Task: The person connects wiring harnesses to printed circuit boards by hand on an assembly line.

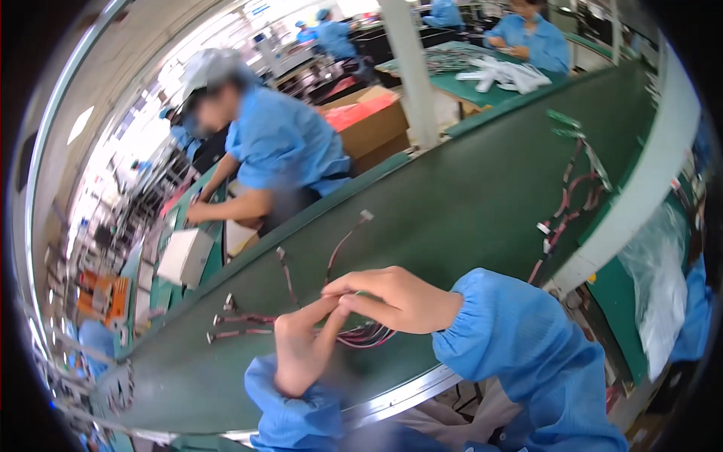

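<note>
A wire harness (pixel 369 335) of red, black and white wires lies over the green conveyor belt in front of me. Its branches fan out to the left and away, with small white connectors (pixel 366 215) on their ends. My left hand (pixel 297 343) pinches the harness near its middle, thumb and fingers pressed together. Fingertip to fingertip with it, my right hand (pixel 403 301) is also closed on the bundle. A sliver of green shows at the right fingertips; what it belongs to is mostly hidden by the fingers.
The green conveyor belt (pixel 467 188) runs from lower left to upper right. Farther along it lies another harness (pixel 565 203) with green ties. A metal post (pixel 640 188) slants at right beside a clear plastic bag (pixel 659 279). Across the belt, a co-worker (pixel 279 143) bends over a bench.
</note>
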Action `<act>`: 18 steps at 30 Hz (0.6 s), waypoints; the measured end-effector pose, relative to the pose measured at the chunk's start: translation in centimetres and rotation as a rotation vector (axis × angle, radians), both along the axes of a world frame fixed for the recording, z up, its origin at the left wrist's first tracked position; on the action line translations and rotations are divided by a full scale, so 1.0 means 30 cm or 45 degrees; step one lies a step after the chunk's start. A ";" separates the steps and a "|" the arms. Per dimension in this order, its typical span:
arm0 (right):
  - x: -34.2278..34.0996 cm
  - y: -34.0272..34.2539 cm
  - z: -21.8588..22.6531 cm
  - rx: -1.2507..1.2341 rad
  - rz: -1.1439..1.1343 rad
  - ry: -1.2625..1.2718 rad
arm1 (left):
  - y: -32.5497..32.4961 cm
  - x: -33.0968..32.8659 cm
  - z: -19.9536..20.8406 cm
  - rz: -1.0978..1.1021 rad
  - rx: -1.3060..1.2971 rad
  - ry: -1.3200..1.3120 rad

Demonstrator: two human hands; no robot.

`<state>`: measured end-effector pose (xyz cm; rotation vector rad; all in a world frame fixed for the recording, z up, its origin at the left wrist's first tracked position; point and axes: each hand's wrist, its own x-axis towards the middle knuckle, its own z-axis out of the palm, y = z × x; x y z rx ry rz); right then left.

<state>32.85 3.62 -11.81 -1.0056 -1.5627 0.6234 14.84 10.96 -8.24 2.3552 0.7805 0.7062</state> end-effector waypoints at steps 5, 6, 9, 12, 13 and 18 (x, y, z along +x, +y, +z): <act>-0.028 -0.001 0.028 0.023 -0.095 -0.192 | -0.016 -0.023 -0.023 -0.043 -0.155 -0.153; -0.044 -0.008 0.037 0.024 -0.077 -0.188 | -0.022 -0.045 -0.028 -0.057 -0.116 -0.176; -0.076 -0.012 0.025 0.028 -0.101 -0.195 | -0.016 -0.051 -0.061 -0.092 0.081 -0.276; -0.091 -0.035 0.029 0.101 -0.278 -0.247 | -0.026 -0.040 -0.055 -0.103 0.055 -0.271; -0.098 -0.038 0.029 0.156 -0.399 -0.293 | -0.019 -0.036 -0.064 -0.123 0.110 -0.285; -0.121 -0.043 0.015 0.182 -0.481 -0.319 | -0.023 -0.039 -0.079 -0.099 0.087 -0.294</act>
